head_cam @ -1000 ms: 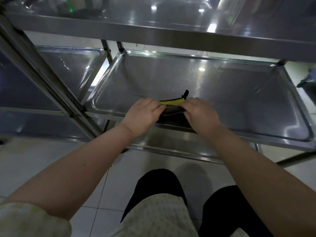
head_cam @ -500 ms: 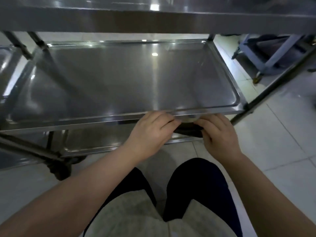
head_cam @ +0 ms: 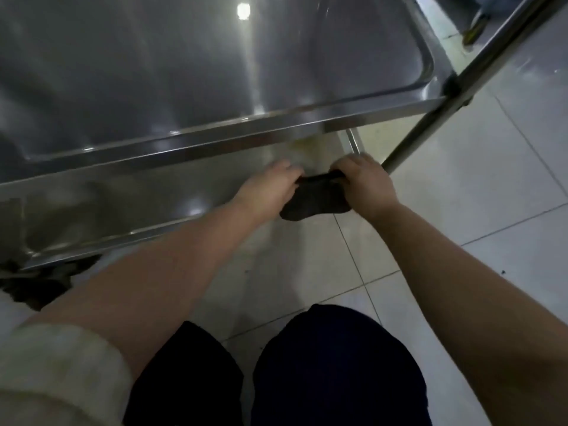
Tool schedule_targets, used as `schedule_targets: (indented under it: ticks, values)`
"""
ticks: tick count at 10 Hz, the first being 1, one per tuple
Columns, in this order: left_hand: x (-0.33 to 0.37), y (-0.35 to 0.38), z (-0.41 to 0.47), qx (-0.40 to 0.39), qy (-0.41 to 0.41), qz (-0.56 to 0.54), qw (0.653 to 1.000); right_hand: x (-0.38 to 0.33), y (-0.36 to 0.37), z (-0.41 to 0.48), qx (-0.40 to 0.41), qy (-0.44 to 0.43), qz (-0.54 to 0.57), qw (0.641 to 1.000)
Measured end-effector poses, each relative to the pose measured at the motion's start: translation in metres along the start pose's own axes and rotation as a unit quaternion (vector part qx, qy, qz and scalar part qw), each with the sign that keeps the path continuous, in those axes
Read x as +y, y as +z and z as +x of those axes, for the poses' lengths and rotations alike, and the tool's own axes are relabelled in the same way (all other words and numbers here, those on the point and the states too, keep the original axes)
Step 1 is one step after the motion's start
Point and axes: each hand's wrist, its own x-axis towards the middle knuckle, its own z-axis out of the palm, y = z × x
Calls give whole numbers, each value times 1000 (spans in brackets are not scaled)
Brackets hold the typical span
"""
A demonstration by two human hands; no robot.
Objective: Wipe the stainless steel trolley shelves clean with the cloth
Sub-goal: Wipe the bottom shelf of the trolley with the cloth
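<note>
A dark cloth (head_cam: pixel 313 199) hangs between my two hands, bunched along its top edge. My left hand (head_cam: pixel 267 187) grips its left end and my right hand (head_cam: pixel 367 182) grips its right end. Both hands are below the front rim of the trolley's middle shelf (head_cam: pixel 215 130), at the right end of the bottom shelf (head_cam: pixel 129 204). The cloth's lower part dangles over the floor tiles, just off the bottom shelf's corner. The middle shelf is a shiny steel tray with a raised rim.
A steel trolley leg (head_cam: pixel 461 84) slants down to the right of my right hand. A dark caster (head_cam: pixel 40 284) sits at lower left under the bottom shelf. My knees in dark trousers (head_cam: pixel 332 364) are at the bottom. White floor tiles (head_cam: pixel 461 195) lie to the right.
My hands have dropped with the cloth from the middle shelf's front rim to the bottom shelf's right end. The view has tilted down and to the right.
</note>
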Motion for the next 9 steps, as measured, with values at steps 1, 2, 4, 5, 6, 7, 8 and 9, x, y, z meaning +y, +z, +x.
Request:
schedule_targets:
  ticks: [1, 2, 4, 5, 6, 7, 8, 9]
  values:
    - [-12, -2, 51, 31, -74, 41, 996, 31, 15, 60, -9, 49, -124, 991]
    - [-22, 9, 93, 61, -145, 61, 986, 46, 24, 106, 95, 104, 102, 985]
    - [-44, 56, 126, 209, -98, 3, 973, 86, 77, 110, 171, 57, -38, 983]
    - [-53, 104, 109, 122, -8, -15, 992, 101, 120, 79, 40, 53, -55, 996]
    - [-66, 135, 84, 127, -1, -16, 992, 108, 142, 47, 44, 43, -3, 998]
    - [-102, 129, 77, 226, -69, -28, 971, 104, 141, 57, 82, 82, 43, 992]
    - [-150, 116, 94, 119, -178, 75, 974, 94, 145, 105, 17, 91, 34, 995]
    - [-177, 119, 105, -1, -245, 126, 961, 87, 166, 143, -118, 133, -55, 983]
